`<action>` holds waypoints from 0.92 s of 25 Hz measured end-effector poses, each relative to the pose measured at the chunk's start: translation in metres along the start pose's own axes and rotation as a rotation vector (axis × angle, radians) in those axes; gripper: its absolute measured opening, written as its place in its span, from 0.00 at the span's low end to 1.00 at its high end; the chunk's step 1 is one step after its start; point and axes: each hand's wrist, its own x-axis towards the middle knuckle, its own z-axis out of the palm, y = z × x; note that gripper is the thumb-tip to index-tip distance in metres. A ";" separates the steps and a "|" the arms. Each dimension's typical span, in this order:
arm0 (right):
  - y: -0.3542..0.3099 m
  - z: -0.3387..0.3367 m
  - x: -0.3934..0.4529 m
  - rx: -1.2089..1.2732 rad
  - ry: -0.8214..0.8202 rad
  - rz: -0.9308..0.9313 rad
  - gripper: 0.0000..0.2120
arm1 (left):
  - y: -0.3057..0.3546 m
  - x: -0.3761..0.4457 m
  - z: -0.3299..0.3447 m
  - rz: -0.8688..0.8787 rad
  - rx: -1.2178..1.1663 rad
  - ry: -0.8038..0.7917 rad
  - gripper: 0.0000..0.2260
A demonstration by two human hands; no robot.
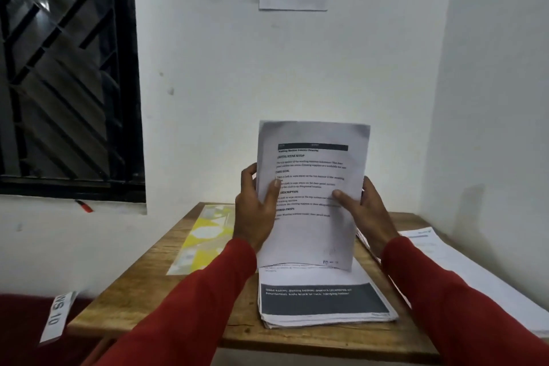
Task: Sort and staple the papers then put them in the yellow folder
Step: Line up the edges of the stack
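While our left hand (pixel 255 211) grips the sheaf (pixel 312 196) at its nine o'clock edge, our right hand (pixel 361 208) grips the three o'clock edge, thumbs on the printed front. We hold it upright above the stack (pixel 323 300) lying on the surface (pixel 166 300). At ten o'clock from the stack lies the yellow folder (pixel 205 235); more papers (pixel 445 261) lie at three o'clock.
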 end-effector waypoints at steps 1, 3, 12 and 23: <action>-0.003 -0.002 0.004 0.010 0.026 -0.016 0.17 | 0.002 0.000 0.003 0.012 -0.001 0.002 0.15; -0.013 -0.004 0.015 0.032 0.056 -0.059 0.15 | 0.007 0.009 0.009 0.040 0.012 0.016 0.14; 0.018 0.004 0.044 0.139 -0.005 -0.091 0.16 | -0.024 0.035 0.023 -0.062 -0.081 0.062 0.07; 0.037 0.014 0.038 0.122 -0.155 -0.002 0.11 | -0.050 0.050 0.005 -0.161 -0.269 0.126 0.06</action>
